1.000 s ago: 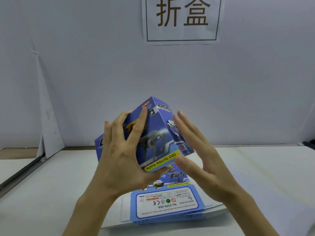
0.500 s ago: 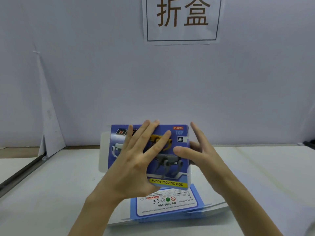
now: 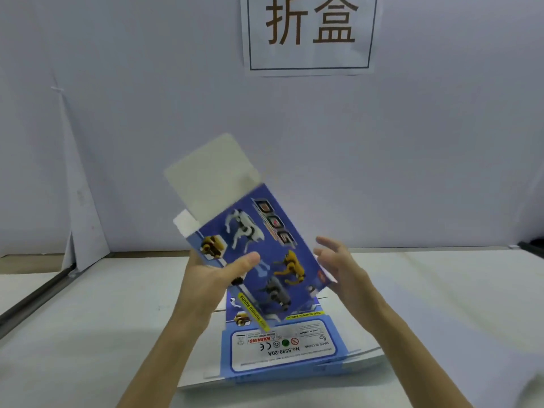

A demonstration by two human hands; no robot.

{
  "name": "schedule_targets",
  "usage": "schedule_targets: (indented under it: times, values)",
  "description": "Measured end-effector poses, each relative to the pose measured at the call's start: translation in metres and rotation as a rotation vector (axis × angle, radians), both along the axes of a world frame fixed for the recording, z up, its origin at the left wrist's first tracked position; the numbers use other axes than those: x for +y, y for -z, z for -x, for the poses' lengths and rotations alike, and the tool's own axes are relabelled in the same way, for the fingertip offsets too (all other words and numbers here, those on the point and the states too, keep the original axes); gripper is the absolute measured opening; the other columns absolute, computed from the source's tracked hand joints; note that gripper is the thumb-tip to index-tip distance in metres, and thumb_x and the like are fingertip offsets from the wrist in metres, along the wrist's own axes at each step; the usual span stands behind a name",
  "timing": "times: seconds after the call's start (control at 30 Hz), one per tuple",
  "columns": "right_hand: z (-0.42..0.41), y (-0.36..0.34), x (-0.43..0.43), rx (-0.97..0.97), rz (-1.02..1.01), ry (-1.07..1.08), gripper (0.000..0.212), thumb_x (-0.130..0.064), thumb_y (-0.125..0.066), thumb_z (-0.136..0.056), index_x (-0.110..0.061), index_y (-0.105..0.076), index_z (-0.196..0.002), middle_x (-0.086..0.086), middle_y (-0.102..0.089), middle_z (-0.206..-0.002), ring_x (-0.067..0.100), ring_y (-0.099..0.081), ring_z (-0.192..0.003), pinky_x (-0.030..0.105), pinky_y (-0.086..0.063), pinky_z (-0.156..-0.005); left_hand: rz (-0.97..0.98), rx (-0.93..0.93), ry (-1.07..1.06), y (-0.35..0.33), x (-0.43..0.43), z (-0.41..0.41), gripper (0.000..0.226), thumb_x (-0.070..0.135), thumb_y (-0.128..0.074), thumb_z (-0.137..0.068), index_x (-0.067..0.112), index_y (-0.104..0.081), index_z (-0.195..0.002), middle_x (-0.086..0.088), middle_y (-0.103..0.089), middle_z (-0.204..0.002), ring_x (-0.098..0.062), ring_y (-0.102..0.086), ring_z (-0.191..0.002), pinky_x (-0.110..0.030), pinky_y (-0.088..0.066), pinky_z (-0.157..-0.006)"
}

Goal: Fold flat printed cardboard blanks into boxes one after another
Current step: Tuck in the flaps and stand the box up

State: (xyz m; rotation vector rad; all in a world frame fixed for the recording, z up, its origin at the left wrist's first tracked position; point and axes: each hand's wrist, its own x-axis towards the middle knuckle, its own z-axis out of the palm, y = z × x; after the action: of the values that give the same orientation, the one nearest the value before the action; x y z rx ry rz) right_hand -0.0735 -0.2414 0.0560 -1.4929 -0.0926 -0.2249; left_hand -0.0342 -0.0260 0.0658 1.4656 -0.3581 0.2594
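A blue printed toy-dog box is held tilted in the air, its open end up and to the left, with a plain white flap standing out of it. My left hand grips the box's left side, thumb across the printed face. My right hand is at the box's right edge with fingers loosely spread; whether it touches the box is unclear. Beneath, a stack of flat blue blanks lies on the table.
The white table runs to a pale wall with a paper sign. A folded white board leans at the left by a dark rail. A dark object lies at the far right edge.
The box has been turned from facing me upright to a tilt, open end and white flap now up-left. My left hand shifted from flat on the face to gripping the side; my right hand came off.
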Motion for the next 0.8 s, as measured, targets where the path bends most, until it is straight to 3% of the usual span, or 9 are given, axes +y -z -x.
schedule_targets:
  times: [0.1,0.17,0.27,0.5,0.57,0.63,0.73,0.8]
  values:
    - [-0.002,-0.006,-0.016,-0.028,-0.036,0.146,0.050,-0.048,-0.055,-0.068,-0.033,-0.054,-0.116,-0.005,-0.058,-0.126,0.014,-0.050,-0.124,0.033,-0.039,-0.098,-0.213,0.003,0.069,0.014,-0.003,-0.003,0.080,0.029,-0.088,-0.046,0.019,-0.057,-0.119,-0.001,-0.069,-0.111,-0.016,-0.067,-0.102,-0.031,-0.056,-0.083]
    - [-0.001,-0.009,-0.016,-0.043,-0.008,0.151,0.052,-0.052,-0.054,-0.070,-0.033,-0.054,-0.118,-0.002,-0.059,-0.129,0.014,-0.054,-0.121,0.035,-0.042,-0.100,-0.316,-0.014,0.093,0.023,-0.008,-0.005,0.080,0.020,-0.091,-0.055,0.025,-0.052,-0.125,0.002,-0.064,-0.118,-0.011,-0.064,-0.105,-0.016,-0.054,-0.076]
    - [-0.004,-0.011,-0.004,-0.061,0.029,0.105,0.060,-0.057,-0.050,-0.072,-0.027,-0.053,-0.124,-0.001,-0.063,-0.124,0.016,-0.058,-0.118,0.040,-0.043,-0.103,-0.374,-0.045,0.103,0.025,-0.009,-0.008,0.078,0.021,-0.088,-0.062,0.028,-0.049,-0.128,0.006,-0.061,-0.121,-0.009,-0.061,-0.109,-0.009,-0.051,-0.075]
    - [-0.023,-0.045,0.011,-0.145,0.047,0.020,0.065,-0.049,-0.045,-0.075,-0.018,-0.049,-0.132,0.004,-0.068,-0.114,0.021,-0.066,-0.100,0.030,-0.051,-0.083,-0.409,-0.067,0.153,0.024,-0.007,-0.010,0.079,0.026,-0.085,-0.062,0.023,-0.046,-0.131,0.001,-0.059,-0.125,-0.014,-0.059,-0.114,-0.026,-0.053,-0.091]
    - [-0.025,-0.041,0.007,-0.143,-0.051,0.015,0.064,-0.041,-0.047,-0.074,-0.016,-0.049,-0.133,0.001,-0.070,-0.104,0.016,-0.066,-0.091,0.024,-0.053,-0.071,-0.425,-0.067,0.166,0.024,-0.006,-0.010,0.078,0.024,-0.086,-0.064,0.026,-0.045,-0.130,0.000,-0.058,-0.125,-0.015,-0.059,-0.114,-0.035,-0.052,-0.094]
    - [-0.027,-0.033,-0.001,-0.126,-0.225,-0.005,0.057,-0.031,-0.048,-0.082,-0.012,-0.047,-0.136,0.002,-0.067,-0.096,0.015,-0.063,-0.083,0.023,-0.053,-0.065,-0.418,-0.062,0.155,0.026,-0.005,-0.011,0.080,0.029,-0.086,-0.061,0.029,-0.046,-0.129,0.002,-0.058,-0.124,-0.013,-0.059,-0.113,-0.031,-0.053,-0.092]
    - [-0.027,-0.014,0.000,-0.064,-0.358,-0.019,0.051,-0.017,-0.035,-0.093,-0.016,-0.038,-0.144,0.001,-0.066,-0.085,0.012,-0.063,-0.073,0.026,-0.051,-0.060,-0.396,-0.047,0.135,0.029,-0.007,-0.013,0.071,0.033,-0.086,-0.057,0.040,-0.049,-0.117,0.006,-0.060,-0.120,-0.008,-0.061,-0.109,-0.015,-0.052,-0.079]
    - [-0.024,-0.001,0.010,-0.023,-0.365,-0.070,0.053,-0.021,-0.033,-0.098,-0.021,-0.026,-0.150,0.003,-0.070,-0.102,0.017,-0.066,-0.086,0.034,-0.053,-0.070,-0.381,-0.051,0.114,0.032,-0.009,-0.014,0.064,0.026,-0.089,-0.062,0.045,-0.050,-0.110,0.004,-0.061,-0.119,-0.010,-0.061,-0.108,-0.020,-0.053,-0.081]
